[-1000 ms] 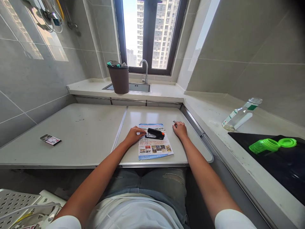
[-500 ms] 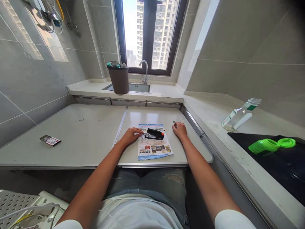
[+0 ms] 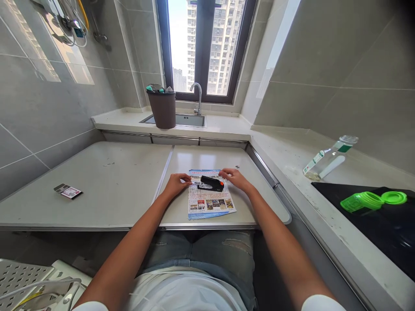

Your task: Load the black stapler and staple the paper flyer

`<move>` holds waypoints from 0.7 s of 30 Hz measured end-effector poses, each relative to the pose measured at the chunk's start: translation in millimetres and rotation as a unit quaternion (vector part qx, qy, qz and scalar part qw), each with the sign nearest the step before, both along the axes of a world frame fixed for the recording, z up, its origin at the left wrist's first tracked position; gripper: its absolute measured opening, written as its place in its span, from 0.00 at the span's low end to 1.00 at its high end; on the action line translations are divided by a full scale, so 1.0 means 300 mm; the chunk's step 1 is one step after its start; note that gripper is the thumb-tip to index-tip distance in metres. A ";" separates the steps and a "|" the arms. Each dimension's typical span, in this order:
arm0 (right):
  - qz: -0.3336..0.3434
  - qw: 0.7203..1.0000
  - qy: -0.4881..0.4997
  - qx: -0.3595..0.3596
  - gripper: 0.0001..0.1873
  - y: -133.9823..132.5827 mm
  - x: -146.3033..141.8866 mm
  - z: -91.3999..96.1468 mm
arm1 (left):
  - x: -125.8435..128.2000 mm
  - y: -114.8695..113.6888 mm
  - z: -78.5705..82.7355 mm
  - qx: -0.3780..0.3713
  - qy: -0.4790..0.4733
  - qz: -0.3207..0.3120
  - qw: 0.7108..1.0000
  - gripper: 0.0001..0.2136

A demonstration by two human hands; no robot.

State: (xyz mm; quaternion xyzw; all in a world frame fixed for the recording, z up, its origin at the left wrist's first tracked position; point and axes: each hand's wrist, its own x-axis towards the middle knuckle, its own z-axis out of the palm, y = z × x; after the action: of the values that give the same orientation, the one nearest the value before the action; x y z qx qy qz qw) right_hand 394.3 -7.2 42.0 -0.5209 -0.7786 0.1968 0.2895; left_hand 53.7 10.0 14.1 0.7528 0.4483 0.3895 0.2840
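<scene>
A black stapler (image 3: 212, 183) with an orange-red part lies on a printed leaflet (image 3: 212, 205), its silvery metal part showing towards the left. My left hand (image 3: 177, 183) is at that left end, with thumb and fingers closed at the metal part. Over the leaflet's upper right corner is my right hand (image 3: 235, 178), just beyond the stapler's right end. Its fingertips are drawn together, and whatever they hold is too small to make out. Small dark bits (image 3: 237, 166) lie on the table behind my right hand.
On the left of the white table (image 3: 113, 181) lies a small card-like packet (image 3: 68, 191). A brown bin (image 3: 162, 110) stands by the sink (image 3: 191, 120). On the right counter are a clear bottle (image 3: 330, 157) and a green open-lidded container (image 3: 363, 201).
My right hand has moved left from the small dark bits to above the leaflet, near the stapler. My left hand has stayed nearly in place at the stapler's left end.
</scene>
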 end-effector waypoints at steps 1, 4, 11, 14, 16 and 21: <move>0.057 0.998 0.009 -0.022 0.18 -0.021 -0.034 -0.001 | 0.001 0.000 -0.001 -0.001 0.000 -0.001 1.000 0.08; 0.044 0.999 -0.008 0.005 0.24 -0.081 -0.133 -0.036 | 0.001 0.003 -0.008 -0.008 -0.005 -0.009 1.000 0.09; -0.010 0.993 0.078 0.085 0.17 -0.126 -0.227 -0.082 | 0.008 0.003 -0.006 -0.050 -0.040 -0.071 0.995 0.12; 0.072 0.987 0.115 0.085 0.17 -0.144 -0.240 -0.041 | 0.013 -0.009 0.013 -0.013 -0.018 -0.112 0.993 0.17; 0.096 0.984 0.124 0.086 0.17 -0.160 -0.252 -0.021 | 0.016 -0.018 0.021 0.009 -0.007 -0.121 0.993 0.17; 0.085 0.984 0.133 0.088 0.17 -0.192 -0.250 -0.036 | 0.040 -0.027 0.016 0.033 0.009 -0.141 0.989 0.16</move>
State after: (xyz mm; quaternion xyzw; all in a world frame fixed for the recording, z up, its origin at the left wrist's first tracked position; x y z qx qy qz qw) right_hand 319.4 -64.8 31.3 -0.3945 -0.7888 0.2192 0.4172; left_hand 65.6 2.0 18.8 0.8206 0.3276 0.3533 0.3072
